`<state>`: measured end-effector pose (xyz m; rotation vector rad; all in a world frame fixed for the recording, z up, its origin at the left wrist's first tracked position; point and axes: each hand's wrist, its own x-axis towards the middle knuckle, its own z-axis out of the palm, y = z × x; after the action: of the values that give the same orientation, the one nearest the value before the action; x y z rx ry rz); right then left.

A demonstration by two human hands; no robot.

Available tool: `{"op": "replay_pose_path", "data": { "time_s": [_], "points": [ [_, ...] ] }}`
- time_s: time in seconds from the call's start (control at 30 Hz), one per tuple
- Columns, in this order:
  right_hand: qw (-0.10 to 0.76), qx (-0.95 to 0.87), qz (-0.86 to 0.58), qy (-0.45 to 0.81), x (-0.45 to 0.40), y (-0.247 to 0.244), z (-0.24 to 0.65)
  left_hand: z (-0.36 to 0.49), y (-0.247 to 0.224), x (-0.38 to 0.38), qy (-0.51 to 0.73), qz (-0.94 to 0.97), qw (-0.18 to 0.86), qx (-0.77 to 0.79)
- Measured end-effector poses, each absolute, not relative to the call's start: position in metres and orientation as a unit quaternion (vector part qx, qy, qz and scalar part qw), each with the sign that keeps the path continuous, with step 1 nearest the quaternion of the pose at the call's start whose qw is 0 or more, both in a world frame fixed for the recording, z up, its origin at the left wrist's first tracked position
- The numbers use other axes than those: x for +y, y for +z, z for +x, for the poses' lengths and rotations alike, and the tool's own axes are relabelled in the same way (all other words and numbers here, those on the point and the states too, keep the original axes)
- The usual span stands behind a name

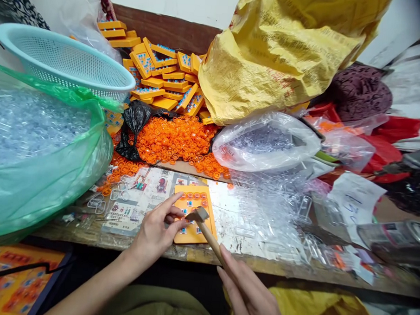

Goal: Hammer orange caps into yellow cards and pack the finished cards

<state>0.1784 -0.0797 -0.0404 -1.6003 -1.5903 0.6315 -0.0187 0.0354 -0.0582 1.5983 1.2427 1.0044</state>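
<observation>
An orange-yellow tray board (206,236) lies flat near the bench's front edge, with orange round pieces along its top rows and small blue-and-white pieces lower down. My right hand (246,289) grips the wooden handle of a small hammer (211,241), whose metal head is over the middle of the board. At the board's left side is my left hand (160,224), thumb and fingers bent together by the hammer head. Whatever the left fingertips pinch is too small or hidden to name.
Behind the board lie heaped orange rings (176,140) and stacked orange boards (164,81). A green bag (94,161) of clear pieces and a light-blue basket (119,81) stand left. A white plastic bag (265,160), yellow sack (270,62) and scattered clear plastic parts (280,211) are right.
</observation>
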Motion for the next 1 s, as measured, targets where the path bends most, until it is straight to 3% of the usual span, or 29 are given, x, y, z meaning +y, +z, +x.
{"op": "replay_pose_path", "data": {
  "time_s": [0.1,0.23,0.3,0.53,0.67,0.83,1.0],
  "points": [
    [0.466,-0.498,-0.685,0.256,-0.074,-0.045,0.172,-0.025,-0.048,0.050,0.392,0.651,0.417,0.500],
    [0.497,-0.377,-0.724,0.295,-0.058,-0.046,0.174,-0.028,-0.036,0.103,0.384,0.718,0.216,0.538],
    [0.501,-0.341,-0.717,0.343,-0.050,-0.046,0.176,-0.026,-0.035,0.134,0.333,0.741,0.178,0.555],
    [0.560,-0.281,-0.675,0.389,-0.043,-0.046,0.174,-0.015,-0.040,0.173,0.248,0.765,0.239,0.545],
    [0.551,-0.278,-0.682,0.393,-0.044,-0.044,0.173,-0.023,-0.032,0.143,0.225,0.768,0.297,0.520],
    [0.507,-0.307,-0.707,0.387,-0.046,-0.042,0.177,-0.028,-0.015,0.076,0.255,0.707,0.457,0.476],
    [0.485,-0.395,-0.704,0.337,-0.049,-0.051,0.180,-0.010,-0.019,0.045,0.277,0.804,0.356,0.388]
  ]
}}
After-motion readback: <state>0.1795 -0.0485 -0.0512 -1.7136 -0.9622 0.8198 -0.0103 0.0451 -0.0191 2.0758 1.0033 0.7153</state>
